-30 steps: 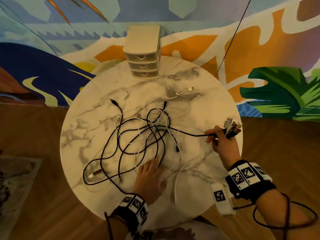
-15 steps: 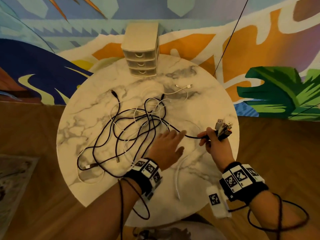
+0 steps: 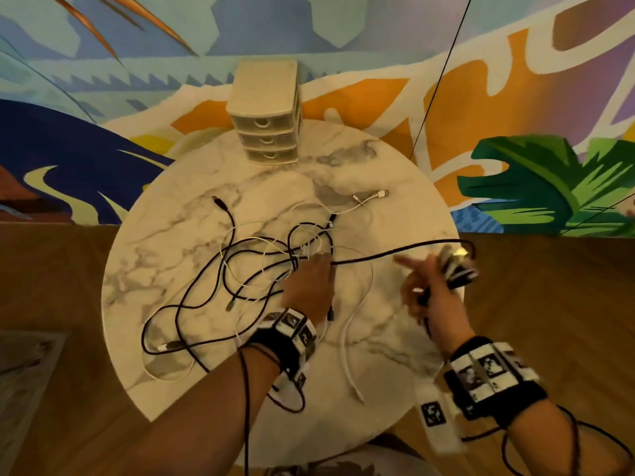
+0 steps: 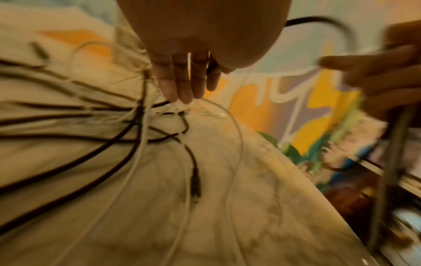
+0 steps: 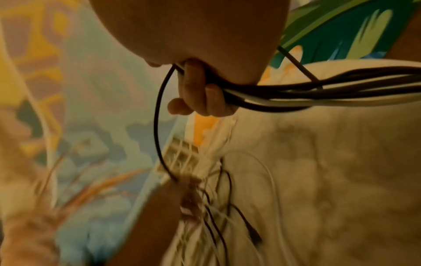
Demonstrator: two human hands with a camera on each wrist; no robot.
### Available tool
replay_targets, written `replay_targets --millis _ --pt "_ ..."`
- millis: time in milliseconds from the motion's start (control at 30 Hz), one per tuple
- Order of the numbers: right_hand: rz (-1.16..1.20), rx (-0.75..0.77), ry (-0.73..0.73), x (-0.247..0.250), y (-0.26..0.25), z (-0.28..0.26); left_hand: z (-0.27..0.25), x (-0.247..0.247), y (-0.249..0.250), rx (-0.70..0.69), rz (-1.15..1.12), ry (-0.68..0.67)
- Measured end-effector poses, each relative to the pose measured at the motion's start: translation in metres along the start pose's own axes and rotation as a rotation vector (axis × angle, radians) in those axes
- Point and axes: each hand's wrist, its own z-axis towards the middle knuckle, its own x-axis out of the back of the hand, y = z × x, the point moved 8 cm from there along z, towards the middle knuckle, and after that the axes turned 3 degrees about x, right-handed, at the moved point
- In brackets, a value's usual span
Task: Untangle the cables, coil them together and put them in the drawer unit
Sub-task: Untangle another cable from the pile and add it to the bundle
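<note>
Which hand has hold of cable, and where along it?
Right hand grips the cable bundle just behind its plug ends; left hand only rests extended fingers on the tangle.

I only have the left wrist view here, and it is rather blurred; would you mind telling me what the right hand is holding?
Observer: The right hand grips a bundle of black and white cables, fingers curled round them.
Operator: Thank you. Are the plug ends gathered there too?
Observer: Yes, in the head view several plugs stick out past that hand, though blurred.
Operator: And where is the drawer unit?
Observer: The drawer unit stands at the far edge of the table, all three drawers closed.
Operator: Is anything lying apart from the tangle?
Observer: A white plug lies towards the far right, beyond the tangle.
</note>
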Motion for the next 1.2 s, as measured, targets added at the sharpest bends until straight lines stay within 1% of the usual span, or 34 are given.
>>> replay_targets --millis 67,100,167,200,233,300,367,433,467,533,633,700,767,867,933,967,1000,1067,1100,1133,1167,1200 --pt "-0.144 -0.085 -0.119 -0.027 0.025 -0.004 -0.019 0.000 0.032 -0.160 0.174 -0.003" --pt "-0.200 -0.096 -0.160 -0.038 0.033 -0.004 -0.029 -0.005 0.044 -0.233 0.237 -0.016" --pt "-0.287 -0.079 -0.171 -0.048 0.035 0.001 -0.042 -0.015 0.056 -0.323 0.277 -0.032" --pt "-0.294 -0.068 -0.164 -0.050 0.032 0.004 -0.045 -0.019 0.055 -0.317 0.255 -0.031" --pt "-0.288 -0.056 -0.168 -0.051 0.029 0.006 -0.046 -0.021 0.048 -0.272 0.206 -0.036" --pt "-0.291 -0.037 -0.166 -0.048 0.024 0.008 -0.050 -0.031 0.022 -0.130 0.121 -0.099" --pt "-0.290 -0.034 -0.158 -0.043 0.022 0.008 -0.059 -0.044 -0.007 -0.019 0.150 -0.174" --pt "-0.296 -0.050 -0.142 -0.038 0.021 0.009 -0.062 -0.049 -0.032 0.033 0.203 -0.231" --pt "-0.306 -0.055 -0.124 -0.034 0.018 0.011 -0.058 -0.047 -0.041 0.048 0.208 -0.236" --pt "-0.310 -0.038 -0.049 -0.025 0.007 0.016 -0.042 -0.035 -0.053 0.045 0.217 -0.178" --pt "-0.243 0.051 0.063 -0.011 -0.013 0.026 -0.023 -0.021 -0.064 0.036 0.228 -0.105" --pt "-0.178 0.074 0.103 -0.005 -0.018 0.027 -0.020 -0.022 -0.066 0.030 0.246 -0.113" --pt "-0.155 0.095 0.105 -0.003 -0.017 0.025 -0.018 -0.021 -0.063 0.038 0.233 -0.107" --pt "-0.115 0.112 0.148 0.006 -0.015 0.023 -0.018 -0.013 -0.063 0.120 0.178 -0.089" --pt "-0.077 0.115 0.178 0.011 -0.017 0.022 -0.023 -0.011 -0.060 0.086 0.259 -0.090" --pt "-0.057 0.114 0.193 0.013 -0.017 0.022 -0.026 -0.005 -0.055 0.042 0.267 -0.036" --pt "-0.029 0.113 0.208 0.015 -0.019 0.021 -0.029 0.007 -0.048 -0.011 0.241 0.068" --pt "0.032 0.121 0.246 0.020 -0.023 0.018 -0.036 0.035 -0.030 -0.117 0.139 0.337" --pt "0.055 0.128 0.263 0.022 -0.025 0.017 -0.039 0.046 -0.023 -0.140 0.117 0.417" --pt "0.072 0.130 0.278 0.023 -0.027 0.016 -0.039 0.052 -0.016 -0.161 0.119 0.433" --pt "0.083 0.129 0.288 0.023 -0.028 0.015 -0.038 0.052 -0.010 -0.171 0.133 0.391" --pt "0.087 0.125 0.292 0.023 -0.028 0.015 -0.034 0.046 -0.011 -0.152 0.129 0.295"
